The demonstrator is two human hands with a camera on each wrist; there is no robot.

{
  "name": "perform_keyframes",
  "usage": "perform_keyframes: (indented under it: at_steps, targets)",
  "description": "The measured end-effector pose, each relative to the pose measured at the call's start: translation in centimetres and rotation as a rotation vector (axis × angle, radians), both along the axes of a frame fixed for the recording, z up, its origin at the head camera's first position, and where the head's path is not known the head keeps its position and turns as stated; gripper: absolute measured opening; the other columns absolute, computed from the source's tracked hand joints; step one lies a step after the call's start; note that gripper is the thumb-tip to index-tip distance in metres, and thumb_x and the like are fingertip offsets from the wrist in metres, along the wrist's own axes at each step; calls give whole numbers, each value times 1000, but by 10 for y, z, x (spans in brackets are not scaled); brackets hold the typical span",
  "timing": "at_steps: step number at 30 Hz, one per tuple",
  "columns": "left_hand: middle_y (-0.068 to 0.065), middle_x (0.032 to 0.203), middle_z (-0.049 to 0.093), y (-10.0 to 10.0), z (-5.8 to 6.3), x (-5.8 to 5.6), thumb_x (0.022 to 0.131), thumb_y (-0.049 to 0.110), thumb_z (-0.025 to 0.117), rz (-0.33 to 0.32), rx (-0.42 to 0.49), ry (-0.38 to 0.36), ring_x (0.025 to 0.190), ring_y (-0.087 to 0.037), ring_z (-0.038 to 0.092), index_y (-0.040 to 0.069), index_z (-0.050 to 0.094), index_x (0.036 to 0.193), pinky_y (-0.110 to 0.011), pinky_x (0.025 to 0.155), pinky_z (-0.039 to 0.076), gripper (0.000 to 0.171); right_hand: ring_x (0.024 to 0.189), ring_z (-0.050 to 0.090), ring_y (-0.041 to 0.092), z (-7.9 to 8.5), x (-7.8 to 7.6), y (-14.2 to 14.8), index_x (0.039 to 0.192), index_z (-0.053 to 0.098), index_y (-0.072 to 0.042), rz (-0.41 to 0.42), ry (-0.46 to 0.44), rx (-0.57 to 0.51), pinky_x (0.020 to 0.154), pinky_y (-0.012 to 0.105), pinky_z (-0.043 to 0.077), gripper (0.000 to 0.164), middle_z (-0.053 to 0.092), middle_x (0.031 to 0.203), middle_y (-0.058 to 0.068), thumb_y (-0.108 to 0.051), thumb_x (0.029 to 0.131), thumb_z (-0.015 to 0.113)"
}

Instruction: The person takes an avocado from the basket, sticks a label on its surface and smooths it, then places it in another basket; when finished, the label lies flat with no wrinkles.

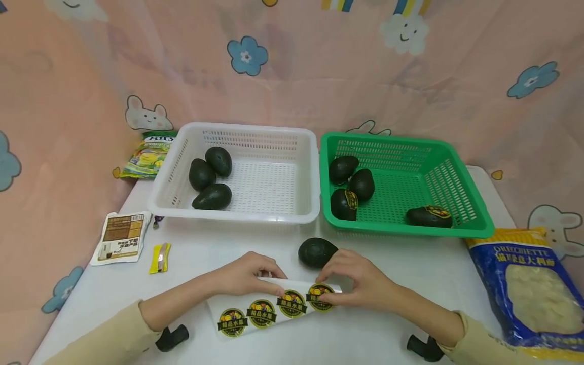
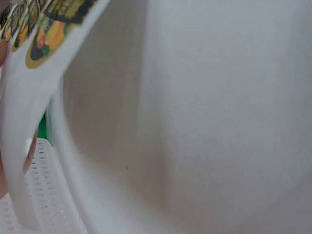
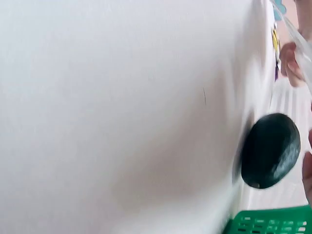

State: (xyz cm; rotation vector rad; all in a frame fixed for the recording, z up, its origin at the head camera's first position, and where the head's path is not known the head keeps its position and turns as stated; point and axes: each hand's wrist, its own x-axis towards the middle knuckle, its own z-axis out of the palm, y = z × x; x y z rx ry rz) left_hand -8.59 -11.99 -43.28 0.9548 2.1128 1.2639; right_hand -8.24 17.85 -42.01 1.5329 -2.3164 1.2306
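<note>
A white strip of round black-and-gold stickers (image 1: pixel 228 301) is held up over the table between both hands. My left hand (image 1: pixel 244 275) pinches its upper edge, thumb in front and fingers behind. The right hand (image 1: pixel 358 281) has thumb and fingertips at the sticker on the strip's right end, pinching there. Just behind the strip, a dark green avocado (image 1: pixel 316 252) lies on the table, near the right fingers. In the left wrist view the strip (image 2: pixel 24 97) curves along the left side. The right wrist view shows the avocado (image 3: pixel 270 151) below the strip's edge.
A white basket (image 1: pixel 274 219) with 3 avocados stands behind, beside a green basket (image 1: pixel 392 229) with several avocados, some stickered. A pasta bag (image 1: pixel 538 294) lies at right. At left are a white-brown packet (image 1: pixel 122 237), a small yellow packet (image 1: pixel 159 258) and a green-yellow bag (image 1: pixel 148 157).
</note>
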Motion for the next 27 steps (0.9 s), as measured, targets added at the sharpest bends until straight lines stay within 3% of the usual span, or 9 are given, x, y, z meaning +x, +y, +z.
perform_keyframes:
  at_steps: [4, 6, 8, 11, 14, 16, 19, 23, 27]
  targets:
    - [16, 89, 68, -3, 1, -3, 88, 34, 73, -17, -9, -15, 81, -3, 61, 21, 77, 101, -23, 71, 49, 18, 92, 55, 7, -4, 5, -4, 92, 68, -24, -41, 64, -39, 86, 20, 41, 24, 65, 94, -14, -16, 76, 85]
    - [15, 88, 67, -4, 2, -4, 88, 33, 73, -31, -35, 5, 80, -3, 60, 20, 77, 101, -23, 71, 49, 19, 92, 56, 9, -3, 6, -5, 90, 67, -23, -38, 39, -73, 86, 22, 42, 25, 65, 93, -11, -13, 76, 84]
    - [15, 90, 67, -4, 3, -5, 88, 34, 73, -51, -98, 69, 81, -1, 59, 19, 77, 103, -22, 72, 49, 22, 93, 57, 12, 0, 8, -6, 91, 67, -23, -43, -53, -99, 85, 25, 45, 25, 66, 94, -9, -9, 78, 83]
    - [15, 98, 65, 0, 6, -3, 86, 43, 73, -47, -193, 238, 89, -1, 57, 19, 75, 109, -23, 77, 49, 34, 90, 58, 12, 6, 12, -5, 92, 68, -23, -121, -287, -113, 76, 27, 48, 22, 67, 94, -6, -6, 83, 78]
    - [13, 101, 65, 11, 11, 2, 86, 46, 73, 47, -133, 293, 94, -5, 59, 19, 74, 109, -26, 79, 50, 36, 82, 57, 11, 12, 13, -5, 89, 69, -22, -244, -499, -96, 68, 27, 47, 15, 67, 91, -4, -7, 88, 73]
    - [13, 97, 67, 21, 15, 6, 87, 43, 73, 140, -10, 249, 89, -7, 60, 21, 75, 103, -26, 76, 51, 27, 77, 56, 11, 14, 13, -5, 88, 69, -20, -299, -576, -81, 65, 25, 45, 12, 67, 88, -4, -9, 89, 71]
    - [13, 84, 68, 36, 22, 8, 89, 33, 73, 264, 154, 144, 76, -8, 59, 22, 76, 92, -25, 69, 50, 12, 74, 55, 13, 16, 11, -6, 89, 70, -18, -347, -611, -64, 63, 25, 45, 6, 66, 86, -5, -12, 90, 71]
    - [11, 77, 66, 47, 25, 7, 89, 27, 73, 419, 206, 43, 72, -10, 56, 19, 76, 85, -25, 68, 48, 9, 77, 54, 13, 17, 7, -5, 93, 72, -20, -471, -614, -27, 63, 24, 46, 3, 66, 88, -7, -20, 90, 72]
    - [8, 80, 68, 52, 19, 3, 89, 25, 73, 499, 206, -33, 77, -13, 57, 17, 77, 88, -27, 71, 49, 8, 76, 52, 14, 12, 2, 0, 87, 72, -17, -573, -647, 4, 63, 23, 44, 5, 65, 88, -5, -22, 88, 74]
